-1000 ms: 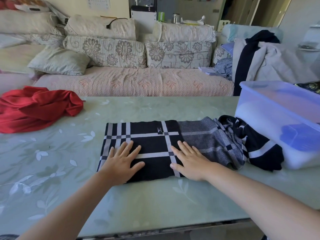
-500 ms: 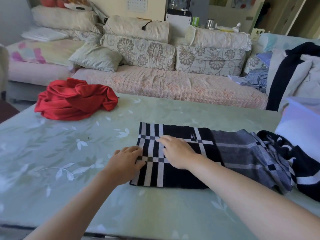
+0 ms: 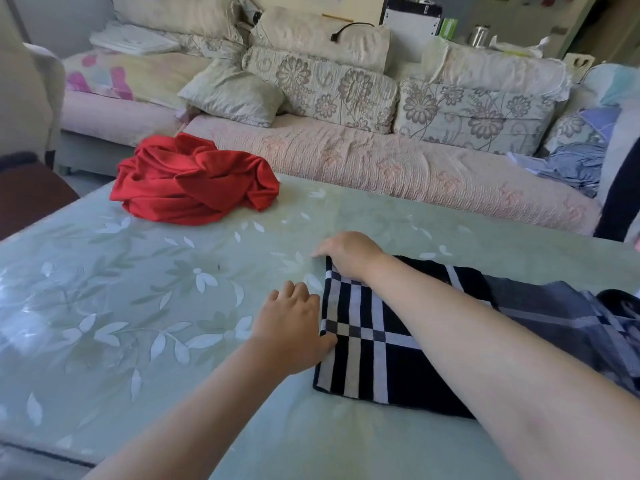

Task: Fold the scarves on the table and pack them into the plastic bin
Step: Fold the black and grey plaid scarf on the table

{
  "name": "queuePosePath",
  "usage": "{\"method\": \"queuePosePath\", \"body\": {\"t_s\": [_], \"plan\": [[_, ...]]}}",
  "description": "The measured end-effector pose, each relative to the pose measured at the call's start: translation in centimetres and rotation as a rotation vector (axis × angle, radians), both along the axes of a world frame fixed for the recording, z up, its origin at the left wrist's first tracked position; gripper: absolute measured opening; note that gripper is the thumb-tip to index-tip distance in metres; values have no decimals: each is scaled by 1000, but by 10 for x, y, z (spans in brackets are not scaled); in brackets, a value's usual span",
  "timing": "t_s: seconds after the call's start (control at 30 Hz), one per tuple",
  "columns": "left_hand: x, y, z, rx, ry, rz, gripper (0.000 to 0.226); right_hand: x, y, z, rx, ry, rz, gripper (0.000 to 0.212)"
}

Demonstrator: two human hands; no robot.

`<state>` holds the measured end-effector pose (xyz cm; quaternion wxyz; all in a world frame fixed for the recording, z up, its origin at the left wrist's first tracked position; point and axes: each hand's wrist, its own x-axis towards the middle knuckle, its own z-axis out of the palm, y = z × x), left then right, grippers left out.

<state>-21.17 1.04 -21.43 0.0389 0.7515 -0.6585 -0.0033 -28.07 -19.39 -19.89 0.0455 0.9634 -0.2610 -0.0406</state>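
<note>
The dark checked scarf (image 3: 374,344) is spread on the desk (image 3: 104,306), partly folded, with its grey end bunched off to the right. The left hand (image 3: 291,323) is laid flat beside the scarf's left edge, fingers relaxed, thumb touching the cloth. The right hand (image 3: 346,252) is curled over the far corner (whether anything is pinched cannot be told). The red scarf (image 3: 194,181) is heaped unfolded, well apart. Folding is judged barely half done, and packing not begun, since no bin is in view.

I count two scarves on one desk (image 3: 138,306): one red scarf (image 3: 194,181) at ten o'clock, one checked scarf (image 3: 398,368) at four o'clock. Two hands: left hand (image 3: 291,323), right hand (image 3: 346,252). One sofa (image 3: 381,168) at twelve
</note>
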Motion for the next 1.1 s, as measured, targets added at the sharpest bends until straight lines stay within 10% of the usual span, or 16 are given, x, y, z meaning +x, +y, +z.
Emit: {"method": "queuePosePath", "body": {"t_s": [0.63,1.1], "plan": [[-7,-25,10,31,558,77,62,-7,-28,23,27,-241,-129,21],[130,8,20,178,243,432,29,159,20,-3,20,-259,-32,18]]}}
